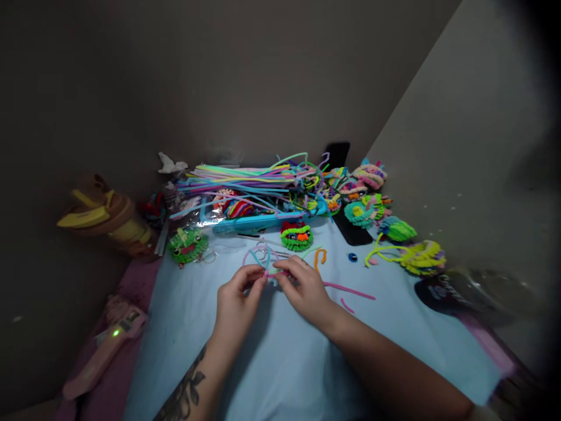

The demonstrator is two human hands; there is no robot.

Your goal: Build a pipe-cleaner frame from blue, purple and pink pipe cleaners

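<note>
My left hand [239,295] pinches the pipe cleaners [266,273] at a pink crossing point. From the other side my right hand [307,292] grips a pink strand of them, its thumb and forefinger pressed together. Lilac and light-blue loops rise above my fingertips. A long pink pipe cleaner [350,290] runs out to the right from behind my right hand; whether it joins the held strand is hidden. Just beyond my hands sit a green and red pipe-cleaner figure [297,237] with eyes, an orange bent piece [321,258] and scissors, partly covered.
A pile of pipe cleaners [245,175] lies at the back over a blue tray [254,223]. Finished figures [423,257] line the right side, near a dark phone [354,231]. At left are a green figure [188,245], a brown cup [127,222] and a pink glue gun [105,348].
</note>
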